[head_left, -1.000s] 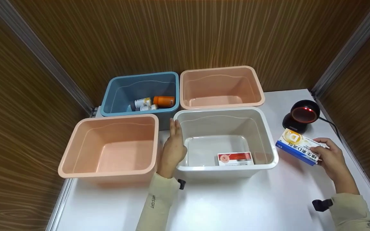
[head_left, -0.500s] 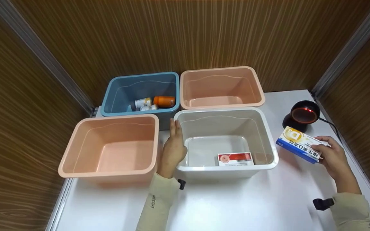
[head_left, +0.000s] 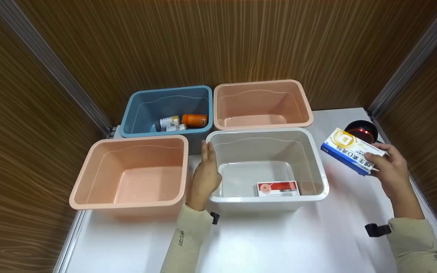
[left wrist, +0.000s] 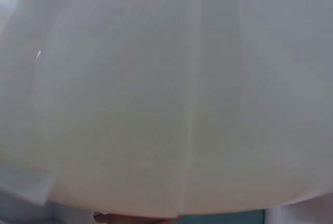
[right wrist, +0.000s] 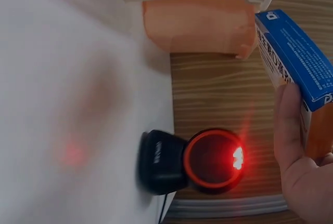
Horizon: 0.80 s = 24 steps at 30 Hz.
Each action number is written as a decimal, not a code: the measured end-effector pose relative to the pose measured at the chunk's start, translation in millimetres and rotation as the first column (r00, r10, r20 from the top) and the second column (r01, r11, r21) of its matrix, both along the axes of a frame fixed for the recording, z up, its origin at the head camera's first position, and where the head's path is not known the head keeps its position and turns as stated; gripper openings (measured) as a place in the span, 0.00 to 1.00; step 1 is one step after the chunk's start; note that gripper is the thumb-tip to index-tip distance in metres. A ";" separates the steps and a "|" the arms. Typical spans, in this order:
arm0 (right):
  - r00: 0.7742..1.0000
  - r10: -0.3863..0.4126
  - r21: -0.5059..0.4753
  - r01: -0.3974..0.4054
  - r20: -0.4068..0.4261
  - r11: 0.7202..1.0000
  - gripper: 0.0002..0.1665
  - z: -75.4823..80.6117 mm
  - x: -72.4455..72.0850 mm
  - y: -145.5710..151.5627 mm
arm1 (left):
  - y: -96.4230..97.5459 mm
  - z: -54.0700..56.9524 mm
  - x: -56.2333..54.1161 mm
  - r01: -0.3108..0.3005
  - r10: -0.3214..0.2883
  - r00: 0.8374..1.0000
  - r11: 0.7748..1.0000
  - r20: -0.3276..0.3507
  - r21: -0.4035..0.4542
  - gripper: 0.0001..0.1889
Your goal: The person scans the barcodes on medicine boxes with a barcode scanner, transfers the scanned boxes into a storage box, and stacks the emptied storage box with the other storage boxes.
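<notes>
My right hand [head_left: 391, 168] pinches a white, blue and yellow vitamin D drops box [head_left: 352, 151] by its right end, raised over the table's right side. In the head view the box overlaps the black barcode scanner [head_left: 362, 129]; in the right wrist view the scanner's round window [right wrist: 213, 159] glows red beside the hand. My left hand [head_left: 205, 178] lies with straight fingers along the left rim of the white bin [head_left: 264, 199]. Inside that bin rests a red and white medicine box [head_left: 278, 188]. The left wrist view is filled by the bin's pale outer wall [left wrist: 156, 99].
A pink bin [head_left: 127, 207] stands left of my left hand. Behind are a blue bin [head_left: 165, 91] with an orange bottle [head_left: 194, 120] and white bottles [head_left: 170, 121], and another pink bin [head_left: 260, 84]. Wood-grain walls [head_left: 233, 41] enclose the back and sides.
My right hand has lifted the vitamin D drops box up and slightly left, so it covers more of the scanner. My left hand has stayed at the white bin's rim.
</notes>
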State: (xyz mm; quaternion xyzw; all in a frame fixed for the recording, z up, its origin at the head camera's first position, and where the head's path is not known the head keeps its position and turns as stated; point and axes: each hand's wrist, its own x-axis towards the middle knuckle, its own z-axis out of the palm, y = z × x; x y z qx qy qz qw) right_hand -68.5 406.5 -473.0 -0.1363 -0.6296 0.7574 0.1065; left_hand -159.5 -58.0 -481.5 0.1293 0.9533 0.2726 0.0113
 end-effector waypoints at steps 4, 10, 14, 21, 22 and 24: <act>1.000 -0.026 0.096 0.026 -0.010 0.995 0.19 13.2 -11.9 -9.7 | 0.2 0.1 -0.2 0.000 0.000 1.000 1.000 0.007 -0.004 0.46; 1.000 -0.027 0.255 0.026 -0.002 0.967 0.22 31.7 -30.1 -23.2 | 0.4 0.6 0.4 0.006 -0.006 1.000 1.000 -0.002 -0.020 0.45; 0.999 -0.033 0.391 0.029 0.002 0.920 0.23 43.2 -43.1 -35.0 | 0.7 0.5 0.3 0.006 -0.006 1.000 1.000 0.018 -0.022 0.46; 0.998 -0.055 0.601 0.040 0.006 0.798 0.27 64.6 -69.1 -60.0 | 0.2 0.1 0.1 0.010 -0.010 1.000 1.000 0.004 -0.022 0.47; 0.999 -0.054 0.617 0.042 0.002 0.786 0.27 67.9 -73.4 -63.5 | 0.0 -0.1 0.1 0.011 -0.011 1.000 1.000 0.001 -0.017 0.47; 0.998 -0.063 0.671 0.060 -0.020 0.739 0.27 73.6 -83.4 -70.8 | 0.0 -0.2 0.2 0.014 -0.014 1.000 1.000 -0.006 -0.009 0.46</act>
